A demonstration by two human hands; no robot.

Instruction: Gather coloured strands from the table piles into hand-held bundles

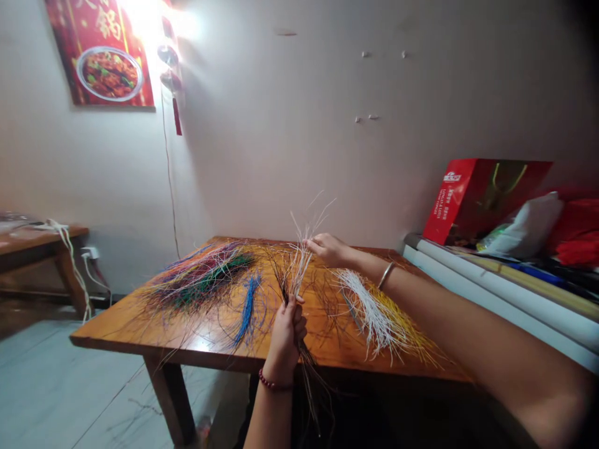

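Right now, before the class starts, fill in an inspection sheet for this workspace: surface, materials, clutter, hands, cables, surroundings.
Surface: brown wooden table, glossy, partly covered by strands.
Job's things: mixed heap of multicoloured thin strands at left; blue strand bundle near the middle; white strand bundle beside yellow strands at right.
Clutter: loose dark strands on the tabletop; red paper bag and pale plastic bag by long white rolls, right.
Grippers: left hand grips a dark-and-white strand bunch; right hand pinches its upper white strands.
Cables: white cable hanging off the left-hand side table; thin cord down the wall.
Surroundings: grey wall, red food poster, tiled floor.
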